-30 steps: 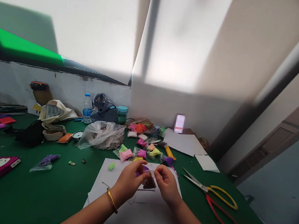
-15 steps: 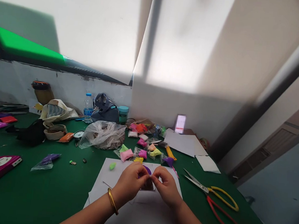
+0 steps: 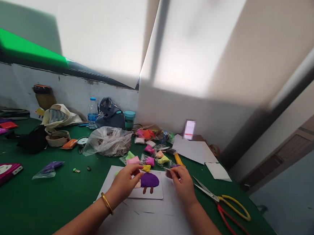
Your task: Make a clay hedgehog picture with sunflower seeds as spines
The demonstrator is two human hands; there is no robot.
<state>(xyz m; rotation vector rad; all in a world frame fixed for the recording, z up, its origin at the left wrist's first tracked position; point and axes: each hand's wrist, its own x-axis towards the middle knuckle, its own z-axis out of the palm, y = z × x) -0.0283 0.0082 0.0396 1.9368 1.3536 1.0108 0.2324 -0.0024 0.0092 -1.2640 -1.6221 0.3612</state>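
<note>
A white card [image 3: 153, 195] lies on white paper, bearing a purple clay shape [image 3: 150, 180] with two short brown clay legs [image 3: 148, 190] below it. A pale patch at the shape's left is partly hidden by my fingers. My left hand [image 3: 124, 182], with a gold bangle at the wrist, hovers over the card's left side; its thumb and forefinger are apart and nothing shows between them. Right of the card, my right hand [image 3: 181, 181] pinches a small brown piece [image 3: 168, 174], apparently clay, with a thin pale edge at its top.
Large scissors [image 3: 218, 200] lie partly open at right. Beyond the paper are several bagged clay colours [image 3: 149, 160] and a clear plastic bag [image 3: 108, 141]. A purple clay packet [image 3: 50, 167] and a magenta box [image 3: 2, 177] lie at left on the green table.
My hands, together over the card before, have moved apart, left hand leftward and right hand rightward. The purple shape and brown legs now show. The brown piece has moved right with my right hand.
</note>
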